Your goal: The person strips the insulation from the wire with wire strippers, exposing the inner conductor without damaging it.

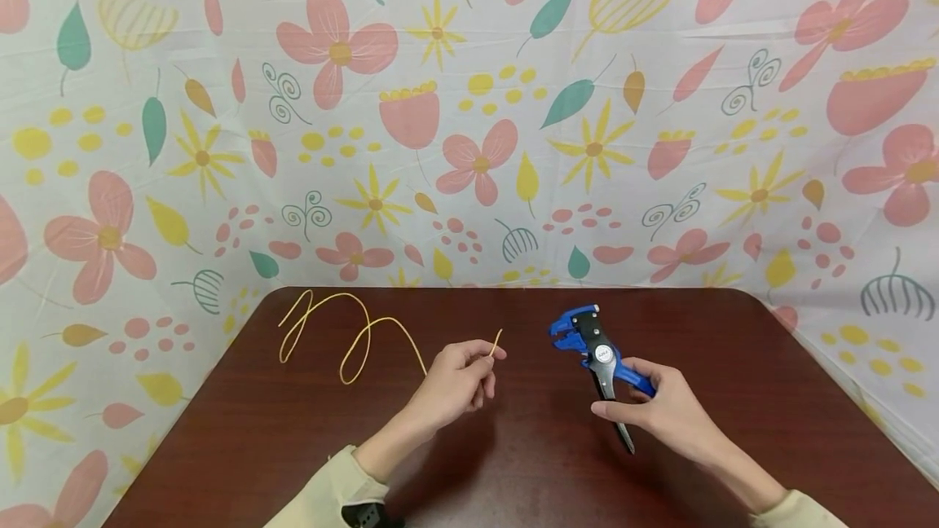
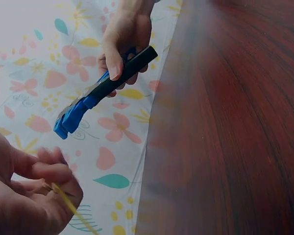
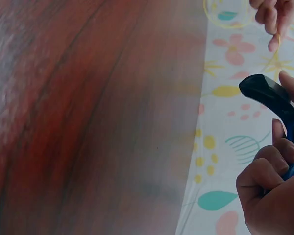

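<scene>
Between thumb and fingers my left hand (image 1: 458, 381) pinches a thin yellow wire (image 1: 396, 321), its short free end poking up past the fingertips. The rest of the wire trails in loose loops over the table to the left. My right hand (image 1: 671, 410) grips blue and black wire strippers (image 1: 603, 355) by the handles, thumb on the dark handle and fingers round the blue one. The strippers' blue head points up and toward the left, apart from the wire's end. In the left wrist view the strippers (image 2: 100, 88) hang beyond the left hand (image 2: 34, 191).
A dark reddish-brown wooden table (image 1: 528, 463) lies under both hands. Behind it and along the sides hangs a white cloth (image 1: 469, 218) printed with flowers and leaves. A black watch (image 1: 367, 514) sits on the left wrist, beside a pale sleeve (image 1: 330, 487).
</scene>
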Tool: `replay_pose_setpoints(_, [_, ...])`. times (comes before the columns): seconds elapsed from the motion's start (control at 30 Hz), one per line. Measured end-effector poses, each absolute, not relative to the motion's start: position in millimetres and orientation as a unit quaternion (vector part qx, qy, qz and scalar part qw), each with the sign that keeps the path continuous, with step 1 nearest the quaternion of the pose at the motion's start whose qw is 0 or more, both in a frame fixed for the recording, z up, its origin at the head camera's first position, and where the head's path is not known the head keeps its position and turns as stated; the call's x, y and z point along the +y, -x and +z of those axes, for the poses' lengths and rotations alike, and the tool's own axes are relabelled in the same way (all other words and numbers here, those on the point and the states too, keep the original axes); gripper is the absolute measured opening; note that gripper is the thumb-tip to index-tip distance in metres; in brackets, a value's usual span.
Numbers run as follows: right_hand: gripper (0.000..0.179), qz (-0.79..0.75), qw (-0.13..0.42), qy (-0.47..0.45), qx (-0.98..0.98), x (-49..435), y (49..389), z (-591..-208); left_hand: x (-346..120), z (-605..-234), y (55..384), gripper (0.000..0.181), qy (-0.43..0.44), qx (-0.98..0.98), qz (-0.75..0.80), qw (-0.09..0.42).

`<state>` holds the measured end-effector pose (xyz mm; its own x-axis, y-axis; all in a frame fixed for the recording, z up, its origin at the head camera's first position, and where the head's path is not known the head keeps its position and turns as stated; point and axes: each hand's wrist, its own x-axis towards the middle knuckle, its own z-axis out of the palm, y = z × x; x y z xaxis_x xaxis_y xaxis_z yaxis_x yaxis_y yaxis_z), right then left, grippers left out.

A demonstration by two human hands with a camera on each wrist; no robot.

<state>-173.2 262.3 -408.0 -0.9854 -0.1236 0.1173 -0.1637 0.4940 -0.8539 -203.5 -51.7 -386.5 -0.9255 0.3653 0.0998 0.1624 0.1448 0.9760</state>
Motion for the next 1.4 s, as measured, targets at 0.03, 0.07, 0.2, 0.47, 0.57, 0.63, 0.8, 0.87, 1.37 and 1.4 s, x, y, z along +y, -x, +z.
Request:
replay_pose_setpoints(0.03, [0.038, 0.496, 0.02, -0.081, -0.864, 261.3, 173.0, -408.1, -51.9, -386.1, 203.1, 0.023, -0.175, 0.747, 0.636, 0.082])
replay_pose_setpoints(0.07, [0.039, 0.499, 0.018, -0.079, -0.863, 260.3, 172.9, -407.9, -52.1, -385.7, 202.8, 0.024, -0.175, 0.746, 0.638, 0.082])
replay_pose_setpoints(0.2, [0.037, 0.52, 0.003, -0.056, -0.852, 255.6, 172.4, -406.8, -52.0, -384.3, 201.5, 0.024, -0.177, 0.746, 0.638, 0.074])
replay_pose_setpoints(0.47, [0.032, 0.55, 0.002, -0.063, -0.833, 247.4, 171.5, -404.6, -50.1, -383.6, 199.5, 0.025, -0.185, 0.744, 0.64, 0.059])
replay_pose_setpoints(0.57, [0.033, 0.564, -0.01, -0.065, -0.823, 245.6, 171.2, -403.5, -50.4, -384.0, 199.0, 0.025, -0.187, 0.749, 0.633, 0.058])
replay_pose_setpoints(0.63, [0.033, 0.575, -0.02, -0.065, -0.816, 244.5, 170.8, -402.8, -51.1, -384.4, 198.4, 0.026, -0.189, 0.752, 0.629, 0.06])
replay_pose_setpoints(0.8, [0.03, 0.596, -0.026, -0.073, -0.799, 241.5, 169.2, -402.5, -53.3, -385.5, 195.6, 0.027, -0.186, 0.758, 0.622, 0.064])
replay_pose_setpoints(0.87, [0.032, 0.601, -0.025, -0.08, -0.795, 240.4, 168.4, -402.7, -54.0, -386.0, 194.7, 0.026, -0.184, 0.759, 0.62, 0.067])
replay_pose_setpoints(1.37, [0.044, 0.631, -0.064, -0.163, -0.756, 229.0, 171.2, -396.9, -59.0, -382.1, 188.7, 0.019, -0.194, 0.741, 0.638, 0.079])
replay_pose_setpoints(1.4, [0.046, 0.639, -0.072, -0.179, -0.745, 228.6, 171.4, -396.9, -59.3, -382.0, 188.2, 0.018, -0.197, 0.741, 0.637, 0.076])
